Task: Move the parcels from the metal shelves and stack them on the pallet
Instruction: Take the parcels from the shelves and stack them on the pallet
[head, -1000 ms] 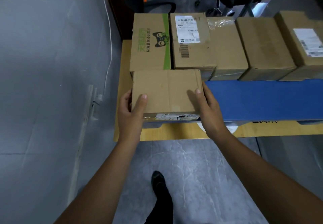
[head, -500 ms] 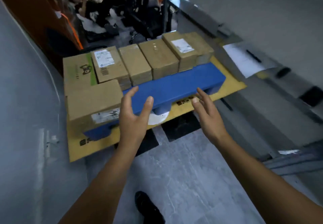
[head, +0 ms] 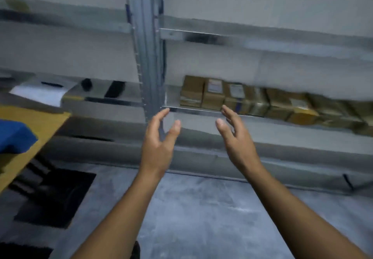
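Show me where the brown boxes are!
In the head view, the brown boxes sit in a row on the metal shelf, right of its upright post, beyond the right hand.

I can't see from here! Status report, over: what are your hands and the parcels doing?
Left hand open, empty. Right hand open, empty. Parcels in a row on metal shelf, untouched. Path clear.

Both bare forearms extended toward 12 o'clock; left hand point(head: 159, 143) and right hand point(head: 235, 137) empty, palms facing, fingers relaxed.
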Available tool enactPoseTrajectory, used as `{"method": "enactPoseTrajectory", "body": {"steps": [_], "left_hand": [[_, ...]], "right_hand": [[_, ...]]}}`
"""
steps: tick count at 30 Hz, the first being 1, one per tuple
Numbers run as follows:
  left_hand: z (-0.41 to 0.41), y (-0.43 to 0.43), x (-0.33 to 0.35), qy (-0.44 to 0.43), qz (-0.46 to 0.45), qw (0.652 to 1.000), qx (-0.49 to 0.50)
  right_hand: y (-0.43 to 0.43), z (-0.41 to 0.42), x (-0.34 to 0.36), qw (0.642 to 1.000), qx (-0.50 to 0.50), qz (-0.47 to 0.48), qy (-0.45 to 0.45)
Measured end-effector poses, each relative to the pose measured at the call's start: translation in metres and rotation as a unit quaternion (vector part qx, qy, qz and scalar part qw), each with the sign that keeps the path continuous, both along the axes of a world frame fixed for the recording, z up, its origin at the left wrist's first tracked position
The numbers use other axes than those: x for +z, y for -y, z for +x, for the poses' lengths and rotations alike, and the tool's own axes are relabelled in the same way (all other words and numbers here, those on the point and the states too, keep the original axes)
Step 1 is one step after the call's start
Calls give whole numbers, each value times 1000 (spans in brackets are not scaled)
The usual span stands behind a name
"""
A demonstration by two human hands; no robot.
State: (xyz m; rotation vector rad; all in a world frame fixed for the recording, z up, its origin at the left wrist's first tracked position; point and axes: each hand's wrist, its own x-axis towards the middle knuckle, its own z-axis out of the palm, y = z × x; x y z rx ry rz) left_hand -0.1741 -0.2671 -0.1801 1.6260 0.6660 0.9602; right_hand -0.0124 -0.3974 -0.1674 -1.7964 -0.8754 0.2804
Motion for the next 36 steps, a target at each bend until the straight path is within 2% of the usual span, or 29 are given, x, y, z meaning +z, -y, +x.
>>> {"method": "enactPoseTrajectory", "body": {"steps": [6,12,18,22,27,36], "left_hand": [[170,95,10,-17,0,985,-171],[328,178,9,-12,-8,956,-291],[482,242,26,13,-37,936,-349],[563,280,57,24,-21,925,-379],[643,328,92,39,4,926,-375],[766,402,125,41,0,972,-230]], "right_hand": [[134,113,10,984,-175,24,1],[227,227,15,955,-294,33,9],[298,340,39,930,-366,20,14],[340,405,68,917,-398,28,28],[386,479,90,910,-411,36,51],[453,612,107,943,-325,67,31]]}}
